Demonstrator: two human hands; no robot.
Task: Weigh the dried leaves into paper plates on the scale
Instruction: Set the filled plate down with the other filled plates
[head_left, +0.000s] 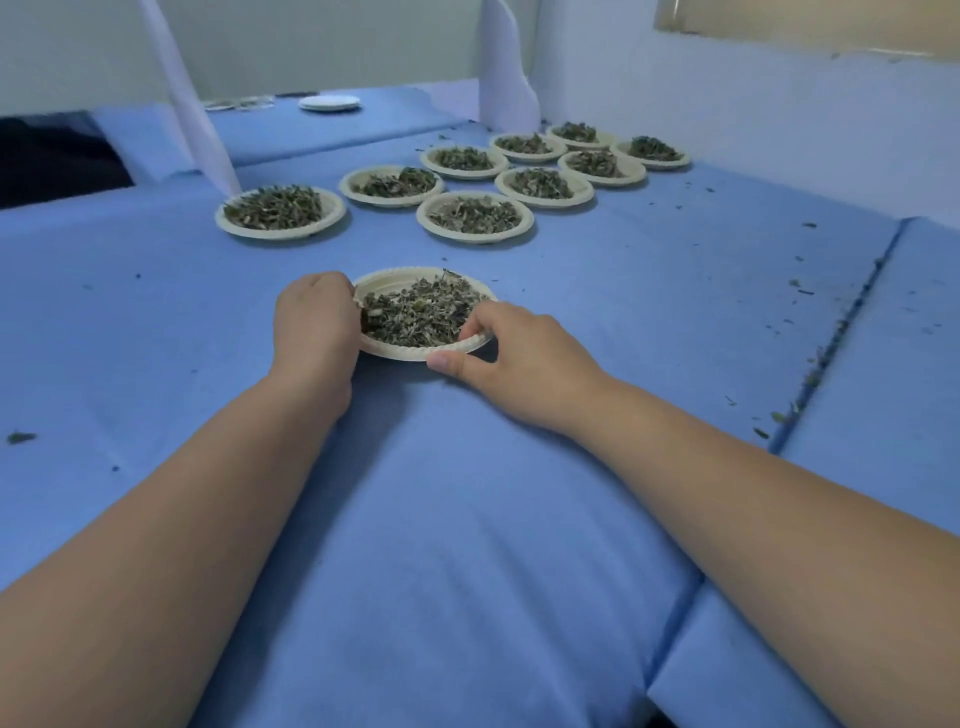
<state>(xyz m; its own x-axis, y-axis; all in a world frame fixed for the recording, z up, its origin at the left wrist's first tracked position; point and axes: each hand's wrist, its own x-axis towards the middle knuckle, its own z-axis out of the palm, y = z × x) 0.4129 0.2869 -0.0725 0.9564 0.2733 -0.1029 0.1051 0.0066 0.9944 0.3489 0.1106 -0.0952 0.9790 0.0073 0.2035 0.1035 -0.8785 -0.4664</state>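
Observation:
A cream paper plate (400, 277) heaped with dried green leaves (421, 312) sits on the blue cloth in the middle of the view. My left hand (314, 325) grips its left rim, fingers curled over the edge into the leaves. My right hand (514, 353) pinches the near right rim, thumb under the edge and fingers on top. No scale is in view.
Several more leaf-filled paper plates stand in rows behind, from the nearest left one (280, 212) to the far right one (652, 151). A stack of bare white plates (330, 102) lies at the back. Loose leaf crumbs fill the seam (831, 343) on the right.

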